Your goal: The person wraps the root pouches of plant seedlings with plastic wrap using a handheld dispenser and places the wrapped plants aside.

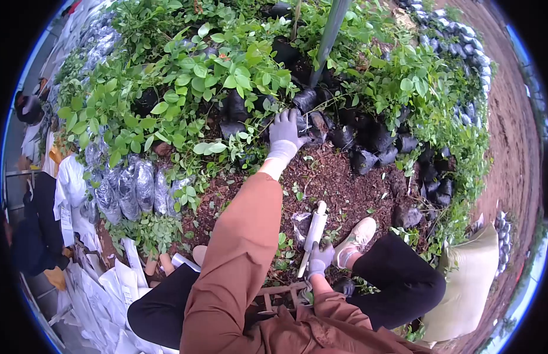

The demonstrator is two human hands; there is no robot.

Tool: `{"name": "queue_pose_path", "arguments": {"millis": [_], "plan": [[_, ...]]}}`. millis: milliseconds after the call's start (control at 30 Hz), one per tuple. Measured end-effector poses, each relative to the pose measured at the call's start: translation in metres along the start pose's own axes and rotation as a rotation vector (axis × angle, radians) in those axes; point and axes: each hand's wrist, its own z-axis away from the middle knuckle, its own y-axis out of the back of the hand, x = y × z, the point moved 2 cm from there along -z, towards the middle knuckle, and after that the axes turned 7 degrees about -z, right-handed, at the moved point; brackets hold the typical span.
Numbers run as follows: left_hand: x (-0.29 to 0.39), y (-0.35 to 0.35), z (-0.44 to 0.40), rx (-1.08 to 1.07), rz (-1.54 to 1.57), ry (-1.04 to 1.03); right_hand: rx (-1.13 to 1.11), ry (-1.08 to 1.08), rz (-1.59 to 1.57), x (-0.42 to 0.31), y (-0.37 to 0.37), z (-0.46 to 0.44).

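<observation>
My left hand, in a grey-purple glove, stretches forward to the edge of the potted seedlings, its fingers extended. Its fingertips are at a black nursery bag, and whether they touch it is hard to tell. Leafy green seedlings surround it, many rooted in black bags. Close to my body, my right hand, gloved alike, is closed around a white roll of plastic film with a core sticking out at both ends.
Seedlings wrapped in clear film stand at the left beside piled white sheets. A grey pole rises among the plants. At the right lies a stuffed pale sack. Another person in dark clothes is at far left.
</observation>
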Motion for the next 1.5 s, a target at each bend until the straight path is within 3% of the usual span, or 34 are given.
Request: {"name": "queue_pose_path", "arguments": {"millis": [33, 67, 133, 200, 267, 300, 333, 433, 467, 533, 600, 667, 733, 767, 833, 867, 933, 1000, 1067, 1167, 1200, 1233, 1267, 1300, 1333, 1367, 1400, 1433, 1467, 1500], "plan": [[-0.001, -0.006, -0.007, -0.104, -0.138, -0.047, 0.037, 0.14, -0.047, -0.02, 0.002, -0.005], [-0.004, -0.011, -0.015, -0.205, -0.277, -0.096, -0.039, 0.067, -0.232, -0.036, 0.003, -0.011], [-0.007, -0.034, -0.022, -0.045, -0.336, -0.152, -0.116, 0.046, -0.551, -0.052, -0.009, -0.024], [0.001, -0.027, -0.013, -0.094, -0.35, -0.151, -0.291, -0.028, -0.729, -0.075, -0.006, -0.036], [-0.001, -0.016, 0.014, -0.07, -0.176, -0.085, -0.404, -0.184, -0.874, -0.095, -0.009, -0.039], [-0.004, -0.011, 0.037, 0.004, -0.075, -0.104, -0.516, -0.344, -1.151, -0.092, -0.018, -0.045], [-0.011, -0.027, 0.064, 0.105, 0.043, -0.125, -0.478, -0.367, -1.147, -0.108, -0.01, -0.042], [-0.014, -0.028, 0.139, 0.078, 0.229, -0.22, -0.464, -0.568, -1.252, -0.106, -0.024, -0.051], [-0.019, -0.03, 0.157, -0.046, 0.267, -0.195, -0.514, -0.489, -1.218, -0.094, -0.035, -0.059], [-0.024, -0.018, 0.164, 0.067, 0.245, -0.219, -0.608, -0.328, -1.145, -0.08, -0.053, -0.072], [-0.029, 0.001, 0.141, 0.119, 0.087, -0.168, -0.531, -0.282, -1.003, -0.088, -0.062, -0.078], [-0.027, 0.039, 0.099, 0.048, -0.235, 0.043, -0.568, -0.295, -0.943, -0.105, -0.066, -0.088], [-0.05, 0.034, 0.065, -0.124, -0.373, 0.16, -0.527, -0.101, -0.795, -0.108, -0.1, -0.116], [-0.069, 0.013, 0.053, -0.329, -0.225, 0.286, -0.477, -0.003, -0.702, -0.129, -0.102, -0.122], [-0.087, 0.002, 0.05, -0.482, 0.05, 0.31, -0.494, 0.095, -0.607, -0.165, -0.105, -0.138], [-0.091, 0.0, 0.057, -0.434, 0.175, 0.209, -0.529, 0.099, -0.549, -0.176, -0.103, -0.141], [-0.1, -0.009, 0.065, -0.409, 0.559, 0.261, -0.44, 0.414, -0.416, -0.212, -0.065, -0.124], [-0.055, 0.067, 0.085, -0.497, 0.825, 0.33, -0.256, 0.775, -0.304, -0.235, -0.046, -0.104], [-0.027, 0.12, 0.113, -0.506, 0.784, 0.275, -0.482, 0.661, -0.27, -0.258, -0.021, -0.077], [-0.008, 0.145, 0.17, -0.426, 1.026, 0.257, -0.663, 0.803, -0.457, -0.259, -0.023, -0.043], [-0.004, 0.163, 0.189, -0.534, 1.193, 0.42, -0.504, 0.971, -0.507, -0.253, -0.029, -0.029], [-0.022, 0.16, 0.203, -0.345, 0.971, 0.251, -0.315, 1.126, -0.538, -0.253, -0.027, -0.012], [-0.033, 0.156, 0.225, -0.166, 0.934, 0.243, -0.6, 0.723, -0.641, -0.239, -0.028, 0.0], [-0.037, 0.164, 0.242, 0.011, 0.878, 0.238, -0.666, 0.653, -0.384, -0.238, -0.024, 0.01], [-0.046, 0.165, 0.259, 0.131, 1.072, 0.448, -0.728, 0.583, -0.129, -0.234, -0.025, 0.016], [-0.055, 0.166, 0.276, 0.307, 1.267, 0.639, -0.695, 0.614, -0.075, -0.222, -0.03, 0.024], [-0.102, 0.111, 0.313, 0.414, 1.525, 0.894, -0.665, 0.644, -0.022, -0.207, -0.041, 0.031], [-0.134, 0.062, 0.35, 0.4, 1.292, 0.943, -0.627, 0.699, -0.037, -0.196, -0.05, 0.04], [-0.202, -0.075, 0.411, 0.411, 1.332, 0.865, -0.687, 0.626, -0.019, -0.193, -0.048, 0.051], [-0.167, -0.048, 0.419, 0.215, 1.087, 0.822, -0.681, 0.643, -0.08, -0.189, -0.047, 0.064]]}}
